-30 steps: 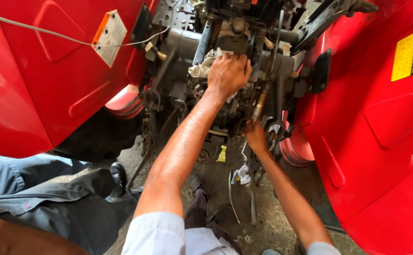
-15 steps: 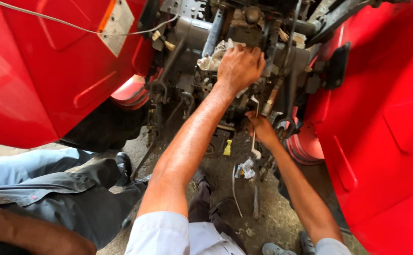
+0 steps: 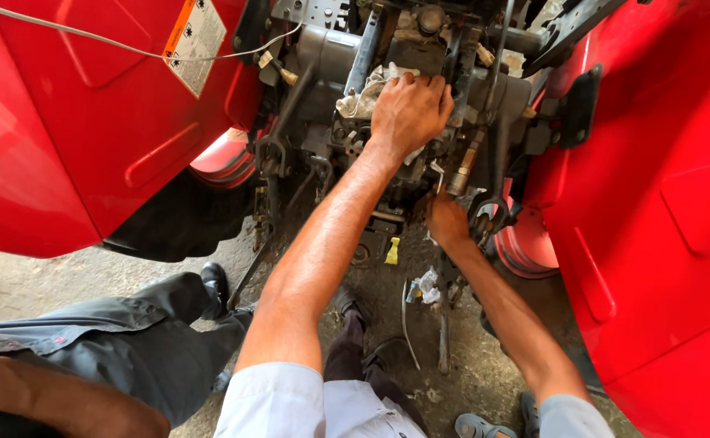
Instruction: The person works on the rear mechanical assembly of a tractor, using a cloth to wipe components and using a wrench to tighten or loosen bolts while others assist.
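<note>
**Hands deep in greasy machinery between red fenders**

Machinery fills the gap between two red fenders, cast metal that looks heavy, rigid and oil-slick; its linkage rods offer the surest grip. A soft, pale rag lies bunched on top, under the left hand, whose fingers curl down over it. Lower, the right hand reaches among fittings; its grip cannot be made out.

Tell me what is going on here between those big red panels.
A person leans over greasy grey machinery between two red metal fenders. The left hand presses on a dirty white rag near the top of it. The right hand reaches lower, fingers among the linkage rods; what it grips is hidden. Another person's grey-trousered leg is at lower left.
</note>
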